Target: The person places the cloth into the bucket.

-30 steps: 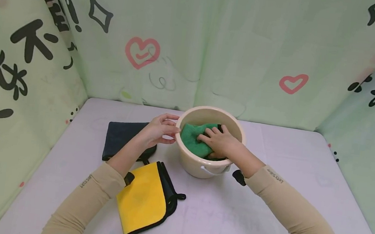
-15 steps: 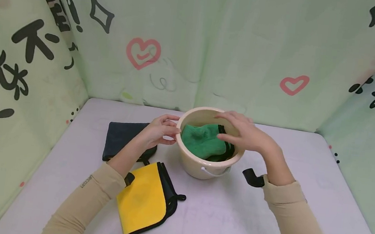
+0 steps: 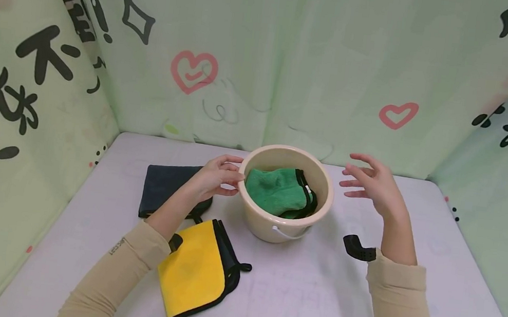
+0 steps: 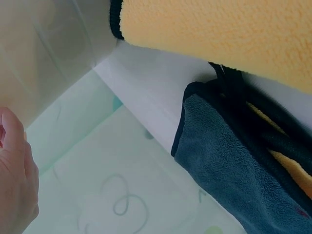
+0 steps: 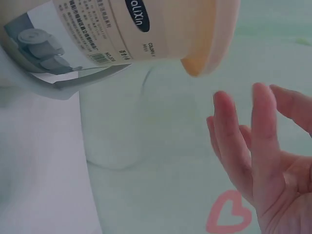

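A cream bucket (image 3: 270,227) with a white handle stands on the table. Inside lies a folded green cloth (image 3: 274,189) with black edging. My left hand (image 3: 219,178) touches the bucket's left rim with relaxed, slightly bent fingers; in the left wrist view, part of this hand (image 4: 17,175) shows at the left edge. Off the bucket's right side, my right hand (image 3: 372,184) hangs in the air with spread fingers and holds nothing. The right wrist view has that hand (image 5: 263,165) apart from the bucket's rim (image 5: 219,39).
A folded yellow cloth (image 3: 195,271) with black edging lies in front of the bucket, partly by the left forearm. Behind that arm lies a dark blue folded cloth (image 3: 167,185). Printed green curtains (image 3: 314,72) stand behind and on both sides of the lilac-white table (image 3: 304,298).
My right hand has let go of the green cloth, come up out of the bucket and moved right. The green cloth stays inside. My left hand keeps its place at the rim.
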Demonstrator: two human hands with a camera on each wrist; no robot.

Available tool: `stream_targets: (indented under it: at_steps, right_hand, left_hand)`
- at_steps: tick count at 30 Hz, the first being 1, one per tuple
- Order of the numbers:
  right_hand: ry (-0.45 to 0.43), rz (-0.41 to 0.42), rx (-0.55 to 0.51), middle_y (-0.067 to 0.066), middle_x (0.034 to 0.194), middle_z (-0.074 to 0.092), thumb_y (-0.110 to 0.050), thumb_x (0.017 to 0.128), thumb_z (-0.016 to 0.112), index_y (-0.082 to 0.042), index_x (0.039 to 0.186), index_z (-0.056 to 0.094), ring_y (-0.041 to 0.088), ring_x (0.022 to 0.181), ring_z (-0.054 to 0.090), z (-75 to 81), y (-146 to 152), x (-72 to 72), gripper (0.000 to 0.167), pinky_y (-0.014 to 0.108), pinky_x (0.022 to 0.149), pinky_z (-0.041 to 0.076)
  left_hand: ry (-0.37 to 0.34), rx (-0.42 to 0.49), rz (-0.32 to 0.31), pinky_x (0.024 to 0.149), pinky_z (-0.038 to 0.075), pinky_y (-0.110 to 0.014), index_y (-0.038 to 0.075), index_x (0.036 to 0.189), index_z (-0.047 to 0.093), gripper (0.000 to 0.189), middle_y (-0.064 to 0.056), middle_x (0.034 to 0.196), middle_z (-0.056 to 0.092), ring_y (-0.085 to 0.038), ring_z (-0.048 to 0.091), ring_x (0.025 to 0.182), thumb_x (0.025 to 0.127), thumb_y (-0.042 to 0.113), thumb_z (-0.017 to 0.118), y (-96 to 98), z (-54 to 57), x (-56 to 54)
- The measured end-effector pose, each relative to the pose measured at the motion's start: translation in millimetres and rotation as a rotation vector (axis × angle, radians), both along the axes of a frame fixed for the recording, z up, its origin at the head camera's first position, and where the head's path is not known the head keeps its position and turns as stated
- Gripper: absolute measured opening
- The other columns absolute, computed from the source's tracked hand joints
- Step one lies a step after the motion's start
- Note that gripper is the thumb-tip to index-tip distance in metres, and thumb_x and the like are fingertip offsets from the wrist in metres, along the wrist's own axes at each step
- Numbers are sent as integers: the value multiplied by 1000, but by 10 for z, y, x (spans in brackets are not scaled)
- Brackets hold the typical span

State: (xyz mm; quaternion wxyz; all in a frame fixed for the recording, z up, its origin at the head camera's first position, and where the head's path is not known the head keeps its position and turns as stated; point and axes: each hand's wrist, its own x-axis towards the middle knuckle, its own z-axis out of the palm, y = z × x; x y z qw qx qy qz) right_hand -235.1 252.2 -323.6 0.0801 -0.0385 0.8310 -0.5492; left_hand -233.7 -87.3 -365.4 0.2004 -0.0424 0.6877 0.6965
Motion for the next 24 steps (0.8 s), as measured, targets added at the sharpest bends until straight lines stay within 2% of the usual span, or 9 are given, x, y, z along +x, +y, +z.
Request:
stream_targets:
  at_steps: [5,10,14,24]
  right_hand:
    - [-187,50,26,1,95,63,-38,90,55,-3,140,30,11,78,67,-81,38,-1,66,25,67,54]
    - [-290,90,-15,-4,86,64,-34,91,54,-2,138,33,10,74,66,-167,23,-23,61,18,59,51]
    - [-327,102,-52,-5,82,65,-32,91,55,0,138,33,9,71,66,-209,2,-47,60,16,55,49]
    - [-344,105,-105,-6,79,65,-28,91,55,4,135,32,6,65,64,-219,-41,-40,59,15,50,47]
  left_hand:
    - [-4,10,4,67,54,-30,14,126,47,44,-6,98,55,-18,57,71,86,6,62,3,-5,-7]
    - [-12,21,8,66,53,-30,14,125,47,44,-6,96,55,-17,58,70,85,5,62,5,-17,-19]
    - [-15,20,9,65,53,-29,14,126,48,44,-6,97,55,-17,58,70,85,5,62,8,-14,-17]
    - [-21,6,9,67,54,-30,15,126,47,44,-7,101,56,-18,58,72,85,6,62,13,-11,-19]
